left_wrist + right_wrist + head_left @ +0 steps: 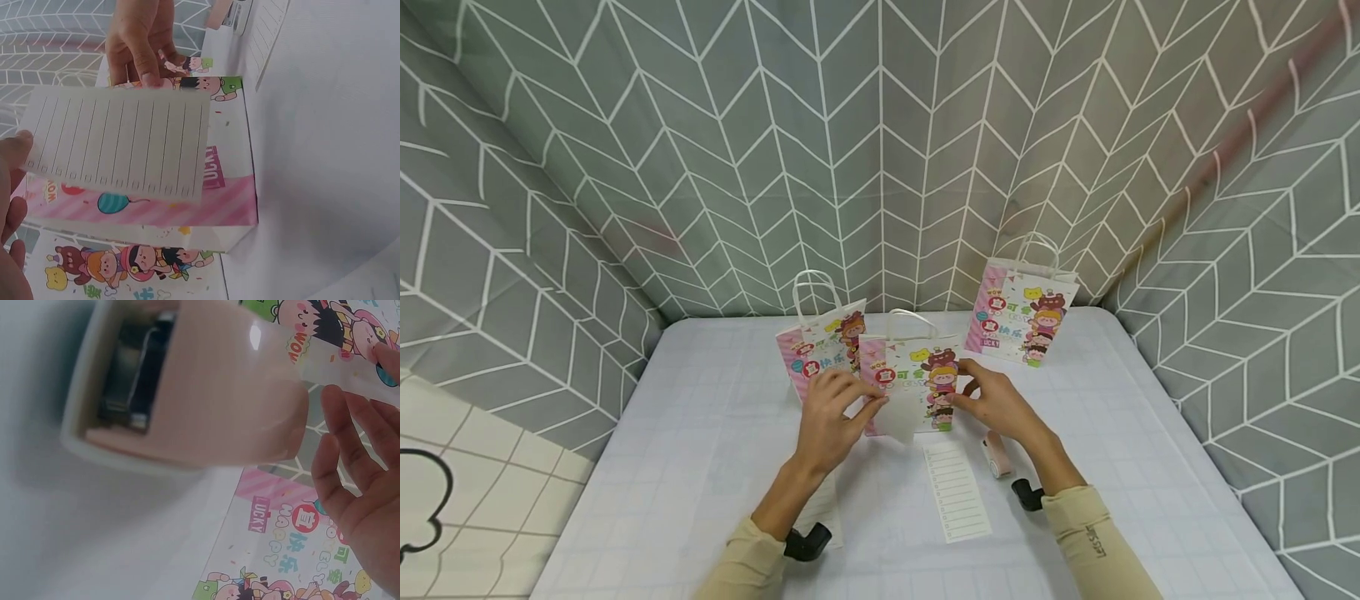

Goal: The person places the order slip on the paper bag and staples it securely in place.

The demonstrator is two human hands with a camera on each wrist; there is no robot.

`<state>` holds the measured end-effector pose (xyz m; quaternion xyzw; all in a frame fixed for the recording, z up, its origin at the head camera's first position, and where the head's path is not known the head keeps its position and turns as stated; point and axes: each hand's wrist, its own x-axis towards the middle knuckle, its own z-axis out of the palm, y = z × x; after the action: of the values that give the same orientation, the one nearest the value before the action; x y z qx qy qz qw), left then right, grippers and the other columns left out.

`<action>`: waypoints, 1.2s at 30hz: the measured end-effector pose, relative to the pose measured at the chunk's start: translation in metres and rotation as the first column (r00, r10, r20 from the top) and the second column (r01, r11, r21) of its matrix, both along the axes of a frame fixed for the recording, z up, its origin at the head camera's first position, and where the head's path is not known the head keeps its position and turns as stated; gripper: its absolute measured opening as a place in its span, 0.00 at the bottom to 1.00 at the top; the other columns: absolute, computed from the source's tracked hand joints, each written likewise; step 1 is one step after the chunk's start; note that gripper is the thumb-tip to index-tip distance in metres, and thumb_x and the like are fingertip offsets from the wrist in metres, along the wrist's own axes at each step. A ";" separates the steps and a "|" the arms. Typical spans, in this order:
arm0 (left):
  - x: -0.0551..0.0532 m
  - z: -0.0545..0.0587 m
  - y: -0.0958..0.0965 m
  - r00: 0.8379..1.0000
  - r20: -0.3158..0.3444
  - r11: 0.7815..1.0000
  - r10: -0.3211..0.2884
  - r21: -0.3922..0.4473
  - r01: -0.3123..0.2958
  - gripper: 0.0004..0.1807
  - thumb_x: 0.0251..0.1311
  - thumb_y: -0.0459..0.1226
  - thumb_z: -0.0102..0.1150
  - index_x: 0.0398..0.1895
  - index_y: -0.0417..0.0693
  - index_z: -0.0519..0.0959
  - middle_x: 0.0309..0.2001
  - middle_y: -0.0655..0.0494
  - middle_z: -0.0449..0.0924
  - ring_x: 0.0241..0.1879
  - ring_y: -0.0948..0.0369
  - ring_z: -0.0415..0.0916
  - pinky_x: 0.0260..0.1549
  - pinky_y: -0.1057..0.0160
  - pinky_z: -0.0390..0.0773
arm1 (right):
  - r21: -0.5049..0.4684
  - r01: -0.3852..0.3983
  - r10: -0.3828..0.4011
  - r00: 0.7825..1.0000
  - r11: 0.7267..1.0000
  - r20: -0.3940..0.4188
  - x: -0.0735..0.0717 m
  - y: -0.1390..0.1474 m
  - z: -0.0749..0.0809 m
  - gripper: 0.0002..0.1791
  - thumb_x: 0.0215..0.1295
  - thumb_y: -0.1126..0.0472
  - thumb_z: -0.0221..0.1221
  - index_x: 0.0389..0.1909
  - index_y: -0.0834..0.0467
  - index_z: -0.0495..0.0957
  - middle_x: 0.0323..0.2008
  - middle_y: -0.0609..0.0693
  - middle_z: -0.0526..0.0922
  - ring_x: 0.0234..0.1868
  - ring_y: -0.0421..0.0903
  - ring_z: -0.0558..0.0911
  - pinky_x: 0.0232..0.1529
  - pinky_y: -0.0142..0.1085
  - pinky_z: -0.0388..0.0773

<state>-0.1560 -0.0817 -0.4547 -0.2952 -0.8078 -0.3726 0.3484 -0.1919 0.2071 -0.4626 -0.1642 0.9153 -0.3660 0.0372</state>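
Observation:
My left hand (835, 421) pinches a lined checklist sheet (119, 140) by its edge, in front of the middle paper gift bag (912, 375). That bag stands upright, with a pink stripe, cartoon characters and a white handle. The sheet hides part of its printed front. My right hand (1000, 404) grips the bag's right side, thumb on the front in the left wrist view. Below the right hand lies a pink stapler (997, 455), large and close in the right wrist view. A second lined sheet (956, 492) lies flat beside it.
A matching gift bag (820, 342) stands behind on the left, and another (1022, 312) at the back right. A further paper sheet (825, 512) lies partly under the left forearm. Patterned grey curtains (880, 167) close off the back and sides of the white table (685, 467).

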 end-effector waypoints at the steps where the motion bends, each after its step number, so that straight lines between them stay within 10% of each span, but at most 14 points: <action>1: -0.001 0.001 0.001 1.000 -0.006 1.000 0.008 -0.002 -0.008 0.07 0.50 0.37 0.78 0.32 0.54 0.88 0.33 0.62 0.85 0.41 0.58 0.76 0.47 0.53 0.69 | 0.001 -0.002 0.002 1.000 1.000 -0.003 0.000 0.000 0.000 0.33 0.67 0.51 0.66 0.69 0.56 0.67 0.63 0.54 0.78 0.48 0.47 0.82 0.48 0.46 0.77; 36: -0.021 0.015 0.020 0.976 -0.142 0.985 0.166 0.063 -0.158 0.07 0.49 0.41 0.78 0.29 0.52 0.88 0.49 0.47 0.78 0.52 0.48 0.68 0.52 0.46 0.59 | -0.008 -0.034 0.034 0.999 0.999 -0.010 0.009 -0.008 0.000 0.31 0.66 0.51 0.66 0.68 0.54 0.69 0.60 0.52 0.80 0.45 0.44 0.81 0.45 0.42 0.76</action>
<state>-0.1766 -0.0615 -0.4395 -0.2460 -0.7915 -0.3408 0.4437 -0.1827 0.1995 -0.4623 -0.1815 0.9109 -0.3685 0.0384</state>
